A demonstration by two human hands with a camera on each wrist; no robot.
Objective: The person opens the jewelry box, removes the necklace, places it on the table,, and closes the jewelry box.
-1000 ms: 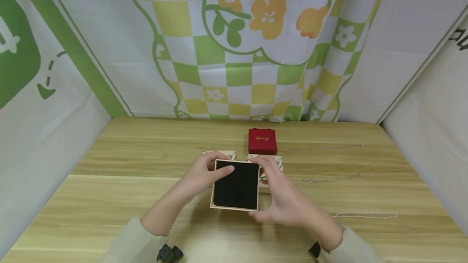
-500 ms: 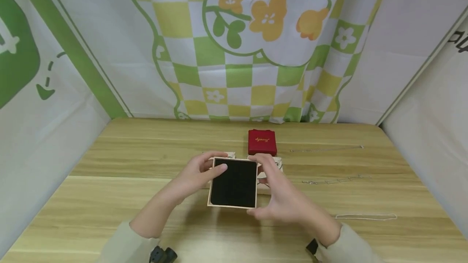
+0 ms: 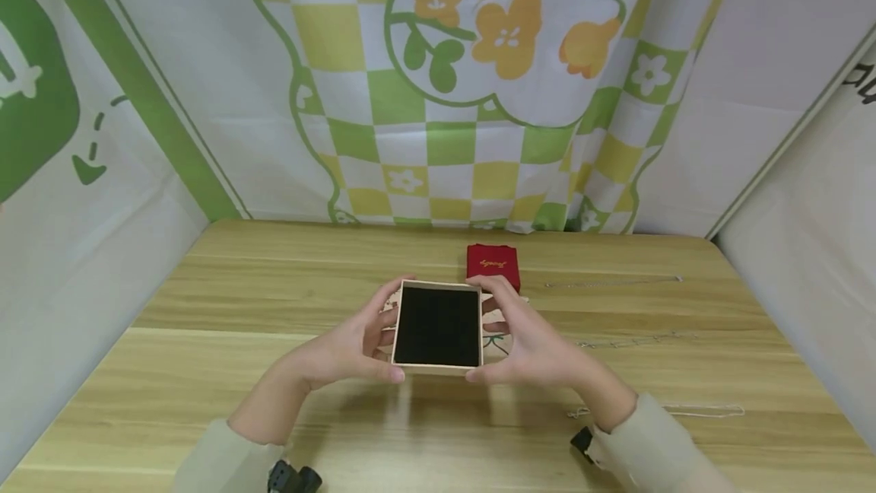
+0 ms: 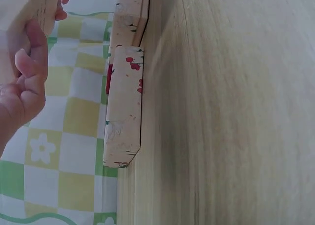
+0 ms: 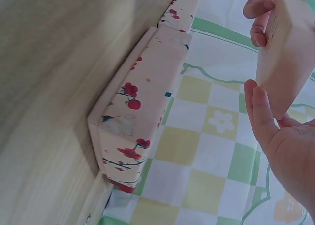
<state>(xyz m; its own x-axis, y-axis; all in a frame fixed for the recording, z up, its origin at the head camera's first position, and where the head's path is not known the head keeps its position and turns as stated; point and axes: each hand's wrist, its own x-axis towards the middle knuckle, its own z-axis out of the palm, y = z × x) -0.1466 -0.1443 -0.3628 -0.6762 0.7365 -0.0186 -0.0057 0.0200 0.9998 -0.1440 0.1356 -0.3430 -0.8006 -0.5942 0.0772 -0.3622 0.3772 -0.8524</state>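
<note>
Both hands hold a square cream jewelry box base [image 3: 438,326] with a black pad inside, raised above the table. My left hand [image 3: 345,352] grips its left side, thumb at the near left corner and fingers along the side. The right hand [image 3: 534,348] grips the opposite side in the same manner. In the right wrist view, the plain outside of the box base [image 5: 288,52] shows between the hands. Behind it stand two floral-print boxes, mostly hidden in the head view; the left wrist view shows one floral box [image 4: 123,107] and the other floral box [image 4: 129,18].
A red box [image 3: 494,261] with gold lettering lies farther back. On the right of the wooden table [image 3: 226,371] lie a thin chain [image 3: 616,281], a second chain [image 3: 636,340] and a pale strand [image 3: 705,411]. A checked curtain [image 3: 445,143] hangs behind.
The left thumb has come off the black pad to the near left corner of the box base. The base has risen slightly in view and its front wall shows more.
</note>
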